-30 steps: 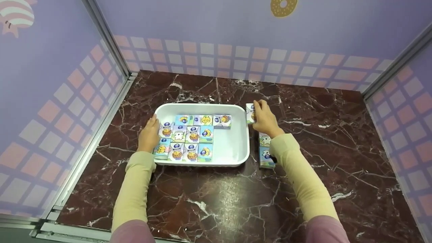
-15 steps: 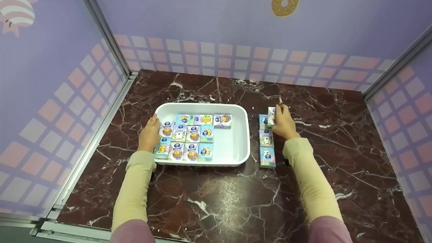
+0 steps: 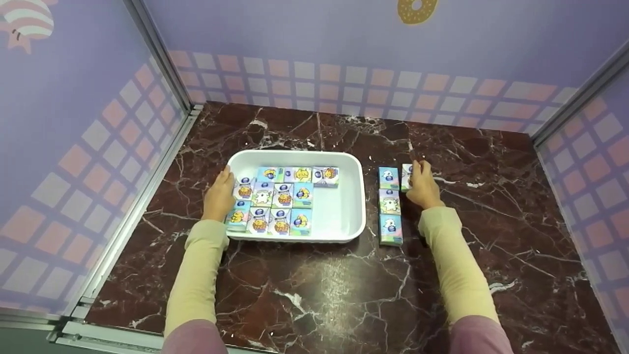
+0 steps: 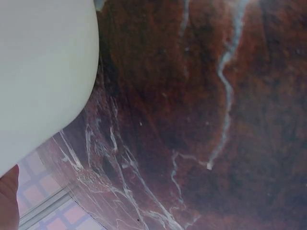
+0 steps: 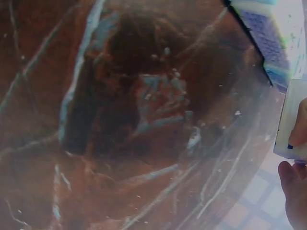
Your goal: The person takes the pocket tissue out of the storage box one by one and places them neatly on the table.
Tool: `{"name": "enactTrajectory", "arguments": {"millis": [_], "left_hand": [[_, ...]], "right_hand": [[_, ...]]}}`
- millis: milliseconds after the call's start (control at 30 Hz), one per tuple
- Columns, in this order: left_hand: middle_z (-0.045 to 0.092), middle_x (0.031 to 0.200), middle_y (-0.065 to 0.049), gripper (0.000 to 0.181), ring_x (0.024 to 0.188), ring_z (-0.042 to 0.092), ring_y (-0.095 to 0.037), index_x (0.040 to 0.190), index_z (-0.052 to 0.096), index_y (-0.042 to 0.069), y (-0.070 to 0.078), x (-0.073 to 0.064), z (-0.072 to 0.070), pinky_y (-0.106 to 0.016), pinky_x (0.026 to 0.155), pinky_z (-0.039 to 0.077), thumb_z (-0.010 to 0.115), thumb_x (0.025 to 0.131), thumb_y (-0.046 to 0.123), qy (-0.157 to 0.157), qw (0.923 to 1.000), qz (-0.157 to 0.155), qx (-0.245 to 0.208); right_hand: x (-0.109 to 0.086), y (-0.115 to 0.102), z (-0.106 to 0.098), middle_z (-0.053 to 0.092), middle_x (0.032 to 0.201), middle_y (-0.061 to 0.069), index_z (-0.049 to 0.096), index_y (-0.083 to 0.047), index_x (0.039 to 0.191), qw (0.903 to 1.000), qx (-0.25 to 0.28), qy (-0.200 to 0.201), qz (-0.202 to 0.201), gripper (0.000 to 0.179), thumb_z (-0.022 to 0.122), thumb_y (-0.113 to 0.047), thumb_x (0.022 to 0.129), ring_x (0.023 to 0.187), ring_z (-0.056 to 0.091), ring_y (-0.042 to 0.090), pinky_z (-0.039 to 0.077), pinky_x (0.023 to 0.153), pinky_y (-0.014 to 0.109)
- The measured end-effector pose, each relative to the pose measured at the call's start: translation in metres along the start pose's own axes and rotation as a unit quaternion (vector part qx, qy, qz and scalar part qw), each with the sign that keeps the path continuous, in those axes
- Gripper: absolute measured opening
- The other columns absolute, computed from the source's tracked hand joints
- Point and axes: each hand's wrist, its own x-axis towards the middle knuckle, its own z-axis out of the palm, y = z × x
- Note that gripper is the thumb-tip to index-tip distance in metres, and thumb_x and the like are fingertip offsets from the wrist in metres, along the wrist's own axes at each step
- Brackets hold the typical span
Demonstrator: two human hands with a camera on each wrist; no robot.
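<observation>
My left hand (image 3: 218,195) rests against the left side of the white tray (image 3: 356,162), its fingers straight along the rim. Inside the tray lie several small cartoon-printed tissue packs (image 3: 283,195) in rows, with the right part of the floor bare. My right hand (image 3: 423,187) pinches another tissue pack (image 3: 406,177), partly covered by the fingers, just right of a column of similar packs (image 3: 389,201). In the right wrist view the held pack (image 5: 289,124) shows its pale side between thumb and finger.
Dark red marbled tabletop (image 3: 334,290) surrounds the tray on all sides. Purple panels with a pink-and-white check pattern (image 3: 354,73) stand at the back, left and right. A metal rail (image 3: 147,211) runs along the left edge.
My right hand has moved right with the tissue pack, from beside the tray's right rim, across the column of packs, to the column's right side. The left hand stays at the tray.
</observation>
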Motion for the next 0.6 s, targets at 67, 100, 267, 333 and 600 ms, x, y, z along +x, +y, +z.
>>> {"name": "enactTrajectory", "arguments": {"millis": [67,100,267,333,600], "left_hand": [[0.031,0.141,-0.017,0.057,0.127,0.033,-0.036,0.125,0.043,-0.010,0.001,0.000,0.000,-0.048,0.102,0.032,0.053,0.069,-0.012,0.001,1.0000,0.002,0.001],[0.031,0.141,-0.016,0.057,0.127,0.033,-0.036,0.125,0.043,-0.010,0.001,0.000,0.001,-0.047,0.102,0.032,0.053,0.068,-0.012,0.002,1.0000,0.003,0.002],[0.032,0.141,-0.016,0.057,0.126,0.035,-0.036,0.124,0.044,-0.010,0.002,-0.002,0.000,-0.047,0.101,0.034,0.054,0.068,-0.013,0.012,0.9999,0.004,0.005],[0.031,0.141,-0.016,0.058,0.126,0.033,-0.035,0.125,0.043,-0.010,0.003,-0.002,0.000,-0.047,0.101,0.033,0.054,0.069,-0.012,0.007,1.0000,-0.001,0.002],[0.030,0.142,-0.015,0.057,0.127,0.032,-0.035,0.126,0.042,-0.009,0.004,-0.002,-0.003,-0.048,0.102,0.032,0.053,0.070,-0.012,0.001,0.9999,-0.011,-0.001]], "right_hand": [[-0.001,0.003,0.003,0.022,0.133,0.024,0.021,0.004,0.136,1.0000,0.002,0.000,0.002,0.082,0.055,0.004,0.062,0.109,0.038,0.040,0.043,0.075,0.053],[-0.001,0.004,0.005,0.022,0.133,0.025,0.021,0.004,0.136,1.0000,0.002,0.001,0.001,0.080,0.055,0.004,0.063,0.109,0.038,0.041,0.043,0.074,0.053],[-0.005,0.008,0.012,0.022,0.133,0.026,0.022,0.004,0.135,1.0000,0.010,0.000,0.000,0.077,0.053,0.003,0.065,0.110,0.038,0.043,0.042,0.074,0.054],[-0.005,0.010,0.013,0.021,0.134,0.026,0.022,0.004,0.135,0.9999,0.012,-0.001,0.004,0.077,0.053,0.003,0.064,0.111,0.038,0.043,0.042,0.076,0.055],[-0.005,0.013,0.019,0.022,0.135,0.026,0.023,0.004,0.134,0.9999,0.006,-0.008,0.009,0.074,0.053,0.002,0.066,0.117,0.034,0.042,0.041,0.080,0.056]]}}
